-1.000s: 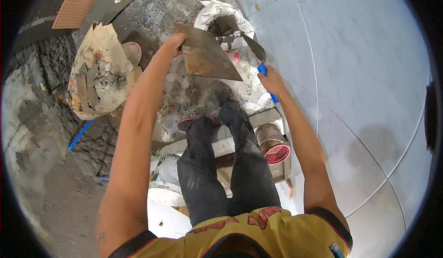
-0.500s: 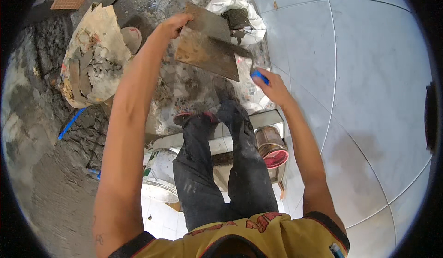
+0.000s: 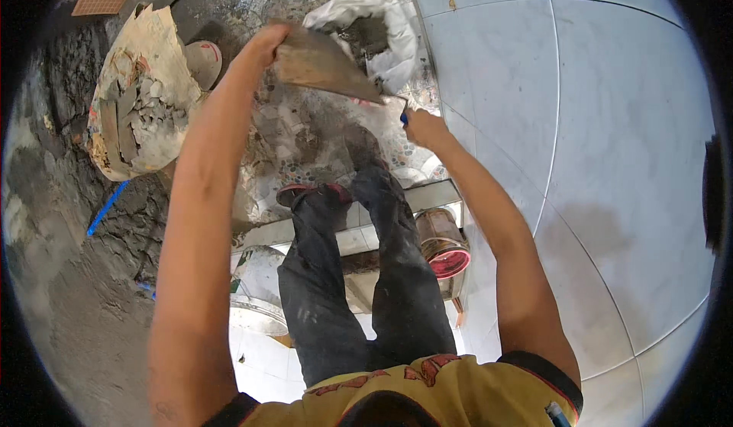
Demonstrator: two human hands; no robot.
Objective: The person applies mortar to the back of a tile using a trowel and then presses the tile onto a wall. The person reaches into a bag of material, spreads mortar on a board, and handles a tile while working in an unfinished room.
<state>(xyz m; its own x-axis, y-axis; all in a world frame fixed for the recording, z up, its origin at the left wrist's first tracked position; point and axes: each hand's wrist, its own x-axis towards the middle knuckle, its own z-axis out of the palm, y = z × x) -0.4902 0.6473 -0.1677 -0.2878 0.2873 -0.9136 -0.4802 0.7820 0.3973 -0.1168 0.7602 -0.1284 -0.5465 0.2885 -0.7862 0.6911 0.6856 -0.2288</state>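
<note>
A flat square tile (image 3: pixel 324 67), brown-grey and tilted, is gripped at its upper left edge by my left hand (image 3: pixel 269 41). My right hand (image 3: pixel 426 129) is closed round the blue handle of a trowel (image 3: pixel 405 117), beside the tile's lower right corner. The trowel's thin neck shows; its blade is hidden behind the tile. Just beyond the tile lies an open white sack (image 3: pixel 398 49), its rim rolled down around dark grey powder or mortar (image 3: pixel 368 35).
To the left, a torn sack (image 3: pixel 156 45) holds grey lumps and flat strips. Wet mortar (image 3: pixel 126 232) spreads there with a blue strip (image 3: pixel 107 208) on it. A pail with a pink-red rim (image 3: pixel 449 263) stands by the step. Large pale tiles (image 3: pixel 626 122) cover the right side.
The tile has moved left and tipped to a steeper angle. My right hand has shifted slightly left, and the trowel blade, seen across the tile before, is now out of sight.
</note>
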